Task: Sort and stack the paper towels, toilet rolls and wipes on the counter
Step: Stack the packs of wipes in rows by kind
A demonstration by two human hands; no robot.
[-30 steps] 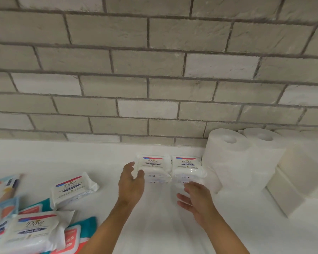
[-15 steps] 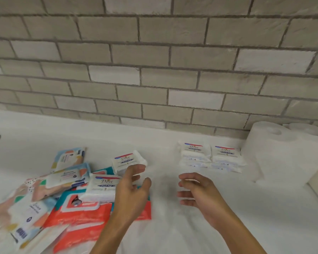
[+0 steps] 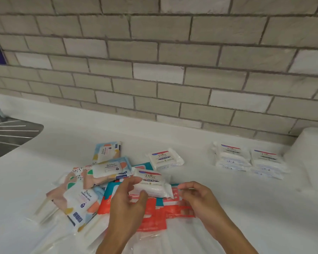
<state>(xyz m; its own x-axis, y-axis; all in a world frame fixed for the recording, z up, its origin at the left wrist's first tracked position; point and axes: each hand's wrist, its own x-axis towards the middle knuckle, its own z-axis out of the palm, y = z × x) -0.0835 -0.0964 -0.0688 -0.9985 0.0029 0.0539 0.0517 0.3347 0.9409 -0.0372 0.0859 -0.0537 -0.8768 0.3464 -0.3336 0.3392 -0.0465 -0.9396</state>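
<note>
White soft Dove wipes pack (image 3: 151, 183) sat between both hands (image 3: 126, 200), fingers open; best pinch both ends gently.

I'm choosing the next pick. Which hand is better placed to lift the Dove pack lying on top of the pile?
Left, probably. The left hand already curls around the Dove pack, while the right hand sits just off its right end.

Loose wipes pile (image 3: 106, 182) lies left of two wipes stacks (image 3: 248, 160).
</note>
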